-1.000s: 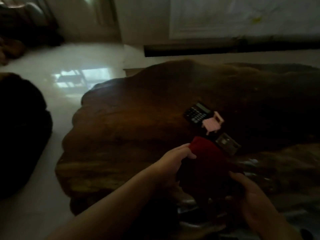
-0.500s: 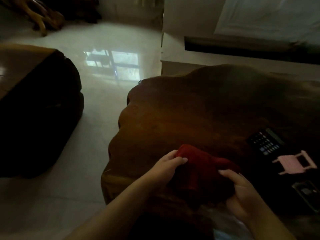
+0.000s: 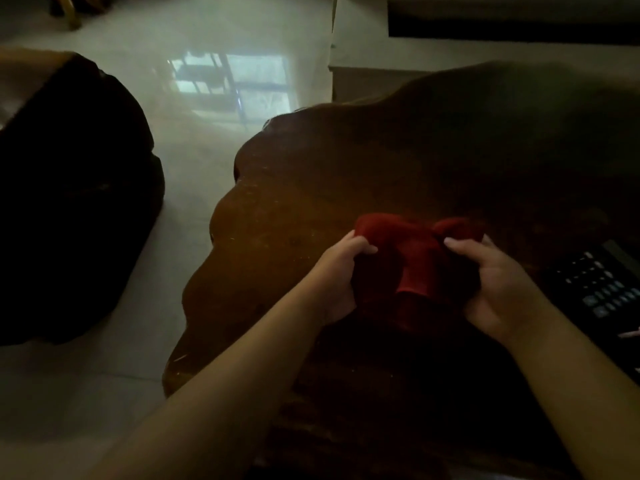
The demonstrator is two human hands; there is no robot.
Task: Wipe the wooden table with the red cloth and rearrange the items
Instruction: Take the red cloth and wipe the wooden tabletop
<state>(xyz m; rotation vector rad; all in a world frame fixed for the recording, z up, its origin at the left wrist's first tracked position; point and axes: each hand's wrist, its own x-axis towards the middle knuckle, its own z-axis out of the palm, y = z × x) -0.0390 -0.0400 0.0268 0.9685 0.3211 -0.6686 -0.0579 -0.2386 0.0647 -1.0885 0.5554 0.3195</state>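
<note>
A bunched red cloth (image 3: 412,251) lies on the dark, irregular wooden table (image 3: 346,174), near its left part. My left hand (image 3: 337,275) grips the cloth's left side and my right hand (image 3: 498,282) grips its right side. A black calculator (image 3: 602,285) rests on the table just right of my right hand. At the right edge only a sliver of the pink toy chair (image 3: 631,332) shows.
A pale glossy tiled floor (image 3: 194,126) surrounds the table on the left and behind. A large dark piece of furniture (image 3: 65,188) stands at the left, across a strip of floor. A low white unit with a dark gap (image 3: 502,29) runs along the back.
The view has swung left and down, so the calculator and pink chair slid to the right edge. Both hands moved the cloth further onto the table's left part and bunched it tighter.
</note>
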